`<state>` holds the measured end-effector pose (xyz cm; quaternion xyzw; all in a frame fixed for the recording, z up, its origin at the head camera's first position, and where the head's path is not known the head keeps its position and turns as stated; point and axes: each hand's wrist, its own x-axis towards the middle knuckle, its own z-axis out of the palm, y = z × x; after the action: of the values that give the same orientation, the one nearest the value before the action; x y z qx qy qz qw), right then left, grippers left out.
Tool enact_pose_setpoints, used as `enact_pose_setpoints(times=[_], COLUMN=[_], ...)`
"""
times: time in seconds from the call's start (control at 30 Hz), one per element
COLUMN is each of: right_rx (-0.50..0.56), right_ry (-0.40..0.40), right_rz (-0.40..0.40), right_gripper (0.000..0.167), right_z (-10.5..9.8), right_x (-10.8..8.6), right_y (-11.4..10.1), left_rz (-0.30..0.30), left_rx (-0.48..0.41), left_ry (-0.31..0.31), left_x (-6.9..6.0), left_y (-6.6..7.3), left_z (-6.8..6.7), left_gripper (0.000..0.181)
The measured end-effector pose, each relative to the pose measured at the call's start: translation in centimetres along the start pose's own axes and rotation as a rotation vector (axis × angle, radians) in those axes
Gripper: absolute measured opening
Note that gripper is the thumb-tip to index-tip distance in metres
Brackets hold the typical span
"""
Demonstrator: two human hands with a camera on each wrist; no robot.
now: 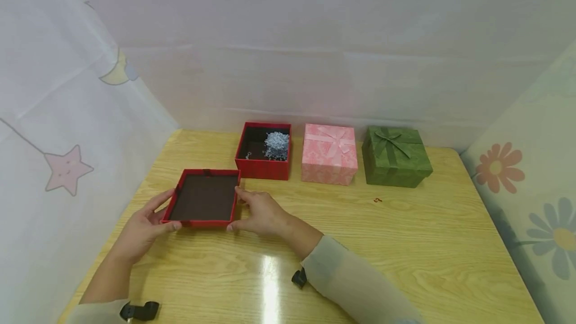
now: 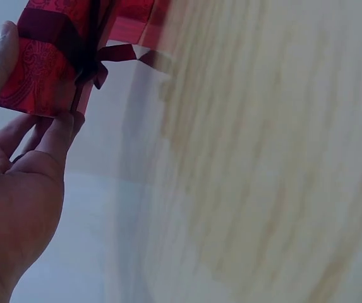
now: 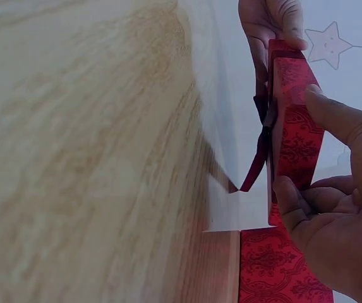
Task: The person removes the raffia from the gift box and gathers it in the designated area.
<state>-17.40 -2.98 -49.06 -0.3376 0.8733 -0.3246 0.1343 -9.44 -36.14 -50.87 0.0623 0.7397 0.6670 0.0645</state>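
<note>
A red box lid [image 1: 204, 197] is held inside-up above the table's left part, its dark inner face showing. My left hand [image 1: 139, 229] grips its left edge and near corner. On the opposite side my right hand [image 1: 265, 214] pinches the right edge between thumb and fingers. Both wrist views show the lid's patterned red side [image 2: 38, 69] with a dark ribbon bow [image 3: 266, 123] hanging on its underside. Behind the lid and to its right stands the red box base [image 1: 265, 169], uncovered, with pale blue shredded filler [image 1: 276, 145] and a small silvery item [image 1: 248, 155] inside.
A pink box with a bow [image 1: 329, 154] and a green box with a bow [image 1: 396, 156] stand closed to the right of the red base. A small red item [image 1: 378, 200] lies in front of the green box. White printed cloth [image 1: 288, 74] surrounds the wooden table [image 1: 382, 259].
</note>
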Motion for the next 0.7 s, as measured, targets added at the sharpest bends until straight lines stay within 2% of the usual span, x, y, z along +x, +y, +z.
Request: enact_pose_setpoints(times=[0.2,0.47,0.7], right_rx=[0.017,0.034,0.012], right_ry=[-0.046,-0.077,-0.108], right_rz=[0.033,0.062,0.094], right_gripper=[0.104,0.1,0.097], right_z=[0.4,0.9,1.3], right_x=[0.4,0.6,1.0], right_y=[0.4,0.4,0.4], left_rz=[-0.027,-0.114,-0.179], left_rx=[0.016,0.137,0.175], left_ry=[-0.039,-0.033,-0.034], left_x=[-0.1,0.1,0.5], left_y=[-0.5,-1.0,-1.2], left_z=[-0.3,-0.8,-0.9], left_gripper=[0.091,0.094,0.103])
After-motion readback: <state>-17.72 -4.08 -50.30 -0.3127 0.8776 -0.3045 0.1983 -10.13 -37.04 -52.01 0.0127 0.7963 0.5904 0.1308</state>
